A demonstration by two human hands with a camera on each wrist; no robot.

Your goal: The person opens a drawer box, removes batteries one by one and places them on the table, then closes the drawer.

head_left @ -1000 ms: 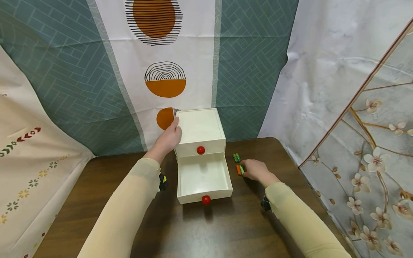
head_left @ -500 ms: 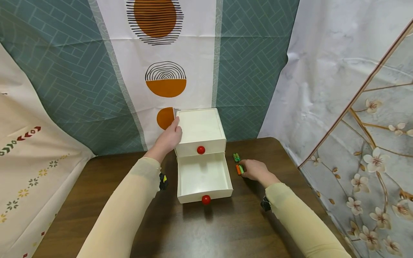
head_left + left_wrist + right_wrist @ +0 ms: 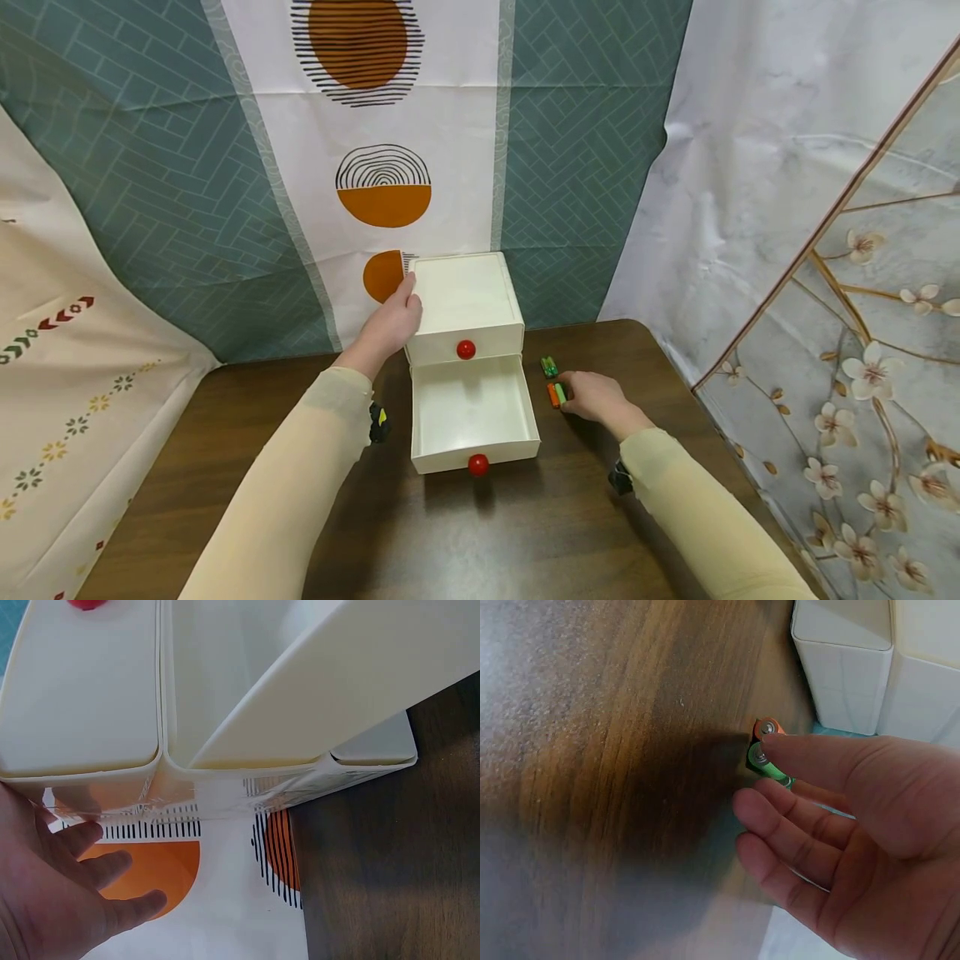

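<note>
A small white drawer cabinet [image 3: 467, 292] stands at the back of the table, its lower drawer [image 3: 468, 417] pulled out with nothing inside. My left hand [image 3: 388, 323] rests against the cabinet's upper left side; in the left wrist view its fingers [image 3: 112, 866] are loosely extended along that side. To the right of the drawer, my right hand [image 3: 597, 397] pinches a green battery [image 3: 772, 768] between thumb and forefinger. Touching or nearly touching it is an orange battery [image 3: 553, 396]. Just behind lie more green batteries [image 3: 549, 367], partly too small to make out.
Red round knobs mark the upper drawer [image 3: 466, 349], which is closed, and the lower one [image 3: 478, 465]. The brown wooden table [image 3: 480, 542] ends at a patterned cloth backdrop [image 3: 585, 167]. A floral cloth [image 3: 862, 417] hangs along the right edge.
</note>
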